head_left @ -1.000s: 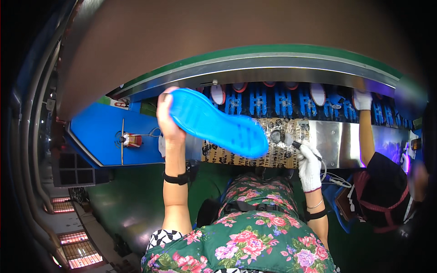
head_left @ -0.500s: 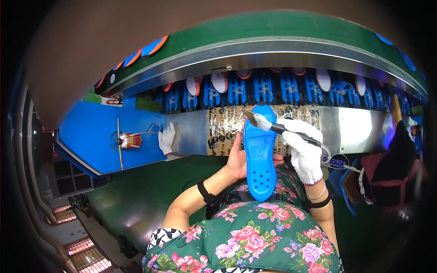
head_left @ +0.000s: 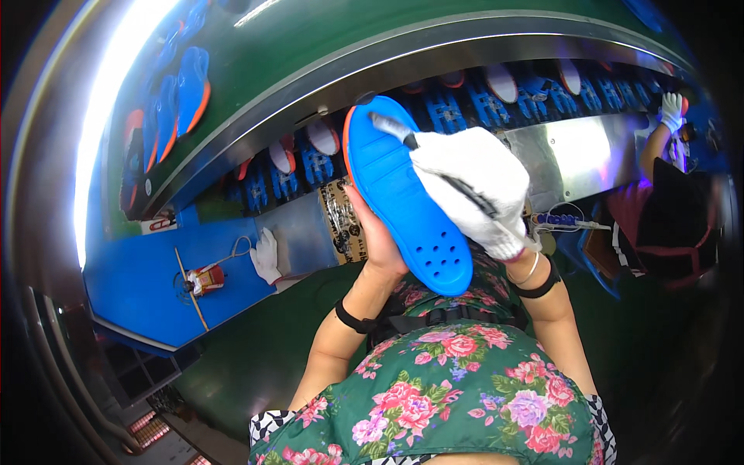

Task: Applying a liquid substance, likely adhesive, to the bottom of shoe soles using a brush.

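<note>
A blue shoe sole (head_left: 415, 190) with an orange rim is tilted in front of me, its end with several small holes nearest my body. My bare left hand (head_left: 377, 236) grips it from beneath along its left edge, and most of the fingers are hidden behind it. In my right hand (head_left: 477, 186), which wears a white glove, is a brush (head_left: 394, 128) with a dark handle. Its bristles are over the far end of the sole, at or close to the surface; whether they touch, I cannot tell.
To the left, a blue table (head_left: 132, 283) bears a red-and-white container (head_left: 208, 280) with a stick, and a white glove (head_left: 266, 257). Blue racks (head_left: 446, 112) with shoe parts line the far side. More soles (head_left: 193, 85) rest on a green surface above. A co-worker's gloved hand (head_left: 672, 112) is at right.
The sole has risen and tipped, its far end swinging left. Both hands moved with it, and the brush went toward the far end. The view turned too. A co-worker's gloved hand now shows.
</note>
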The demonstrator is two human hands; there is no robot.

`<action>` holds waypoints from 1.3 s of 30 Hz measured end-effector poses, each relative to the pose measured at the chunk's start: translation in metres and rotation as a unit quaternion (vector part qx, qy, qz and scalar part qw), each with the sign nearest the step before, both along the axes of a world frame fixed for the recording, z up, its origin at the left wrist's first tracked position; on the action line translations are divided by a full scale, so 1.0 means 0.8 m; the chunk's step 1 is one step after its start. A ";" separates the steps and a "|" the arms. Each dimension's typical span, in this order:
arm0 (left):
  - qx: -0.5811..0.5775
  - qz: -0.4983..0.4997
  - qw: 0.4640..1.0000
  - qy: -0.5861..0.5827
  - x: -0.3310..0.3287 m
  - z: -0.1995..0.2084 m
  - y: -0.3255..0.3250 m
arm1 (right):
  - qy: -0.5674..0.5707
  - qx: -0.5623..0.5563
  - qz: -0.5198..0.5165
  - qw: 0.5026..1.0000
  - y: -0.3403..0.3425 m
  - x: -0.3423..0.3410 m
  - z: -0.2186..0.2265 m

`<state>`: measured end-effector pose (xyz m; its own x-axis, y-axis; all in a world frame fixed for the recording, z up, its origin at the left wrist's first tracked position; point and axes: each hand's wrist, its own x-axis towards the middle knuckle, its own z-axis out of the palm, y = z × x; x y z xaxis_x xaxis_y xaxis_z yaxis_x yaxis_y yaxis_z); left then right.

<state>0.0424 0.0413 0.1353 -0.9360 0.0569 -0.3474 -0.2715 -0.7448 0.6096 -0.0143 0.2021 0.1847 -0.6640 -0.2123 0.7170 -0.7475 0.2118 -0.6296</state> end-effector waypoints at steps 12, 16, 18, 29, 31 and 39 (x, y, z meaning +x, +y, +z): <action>0.386 -0.263 0.843 0.265 -0.014 -0.039 0.027 | -0.028 -0.027 -0.056 0.998 0.036 0.024 -0.021; -0.069 -0.087 0.994 -0.023 -0.009 -0.019 0.028 | 0.041 0.028 -0.041 0.998 0.029 0.024 -0.026; -0.058 -0.112 0.992 -0.026 -0.017 -0.036 0.020 | 0.014 0.001 -0.024 1.000 0.033 0.032 -0.025; -0.054 -0.127 0.990 -0.007 -0.023 -0.062 0.015 | -0.015 -0.010 0.033 0.999 0.053 0.042 -0.014; -0.054 -0.116 0.992 0.018 -0.027 -0.050 0.022 | -0.082 -0.071 0.007 0.994 0.060 0.039 -0.012; -0.111 -0.125 0.985 0.033 -0.041 -0.034 0.014 | -0.048 -0.018 0.056 0.997 0.061 0.043 -0.023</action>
